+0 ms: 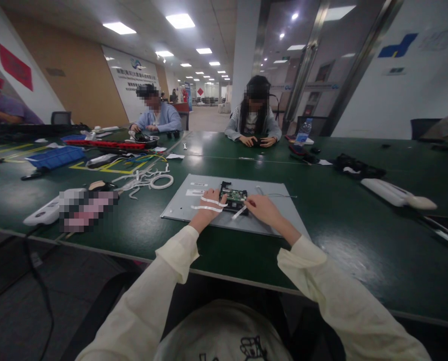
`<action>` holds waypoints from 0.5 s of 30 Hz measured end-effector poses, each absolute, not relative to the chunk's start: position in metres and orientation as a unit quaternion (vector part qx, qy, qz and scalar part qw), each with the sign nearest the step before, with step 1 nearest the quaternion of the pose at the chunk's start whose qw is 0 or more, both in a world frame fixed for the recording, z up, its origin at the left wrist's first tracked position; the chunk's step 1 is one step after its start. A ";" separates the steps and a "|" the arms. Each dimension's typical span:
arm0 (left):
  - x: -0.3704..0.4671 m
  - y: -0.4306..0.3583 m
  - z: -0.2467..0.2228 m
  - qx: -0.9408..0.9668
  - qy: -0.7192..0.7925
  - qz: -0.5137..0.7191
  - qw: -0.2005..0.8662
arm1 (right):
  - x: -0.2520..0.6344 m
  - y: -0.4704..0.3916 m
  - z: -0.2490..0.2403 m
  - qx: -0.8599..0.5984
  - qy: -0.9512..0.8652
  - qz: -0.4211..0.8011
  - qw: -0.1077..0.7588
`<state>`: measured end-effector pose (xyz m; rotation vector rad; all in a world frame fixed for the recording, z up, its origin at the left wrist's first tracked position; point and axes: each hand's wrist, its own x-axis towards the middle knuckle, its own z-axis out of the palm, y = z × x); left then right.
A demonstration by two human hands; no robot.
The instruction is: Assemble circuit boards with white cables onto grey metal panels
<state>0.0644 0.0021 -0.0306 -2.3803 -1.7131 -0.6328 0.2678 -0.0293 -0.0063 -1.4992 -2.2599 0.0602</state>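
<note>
Head view: our left hand [209, 204] presses the circuit board [233, 196]; our right hand [263, 208] pinches a white strip [239, 212] that could tear.

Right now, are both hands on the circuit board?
Yes: the left hand and right hand rest at either side of the circuit board, which lies on the grey panel.
</note>
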 end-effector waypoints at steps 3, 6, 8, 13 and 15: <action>0.065 0.002 -0.032 -0.788 -0.573 -0.217 0.059 | 0.269 -0.028 -0.003 -0.543 -0.806 0.033 0.235; 0.064 0.003 -0.030 -0.768 -0.595 -0.232 0.046 | 0.271 -0.026 0.001 -0.551 -0.785 0.038 0.279; 0.064 0.004 -0.026 -0.759 -0.593 -0.267 0.040 | 0.272 -0.026 0.004 -0.555 -0.772 0.041 0.309; 0.065 0.003 -0.013 -0.778 -0.499 -0.381 -0.023 | 0.269 -0.030 0.007 -0.546 -0.750 0.041 0.370; 0.067 0.001 -0.009 -0.796 -0.466 -0.381 -0.062 | 0.268 -0.031 0.008 -0.542 -0.743 0.038 0.391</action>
